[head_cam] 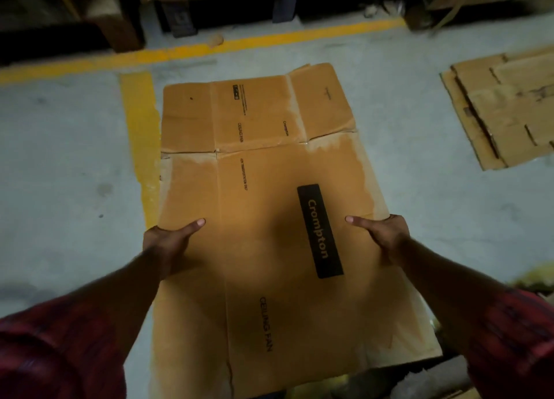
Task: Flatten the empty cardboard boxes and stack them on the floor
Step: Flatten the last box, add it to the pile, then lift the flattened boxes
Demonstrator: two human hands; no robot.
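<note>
Above the floor point(75, 158), a cardboard box point(269, 188), already flattened, is held by both side edges.
It forms one flat sheet, printed face up, with its flaps spread at the far end; I cannot tell whether that far end touches the concrete. The left hand point(168, 242) grips the left edge and the right hand point(380, 236) grips the right edge. Each has its thumb laid on top and its fingers hidden beneath, so both are clamped on the cardboard. This wide, matched hold likely keeps so broad a sheet level and easy to steer. Just beside its left edge runs a yellow line point(141, 135) painted on the concrete. Well apart to the right lies a pile of flattened cardboard point(509, 111), probably the stack it is meant for. Dark shelving point(90, 9) stands along the far side.
</note>
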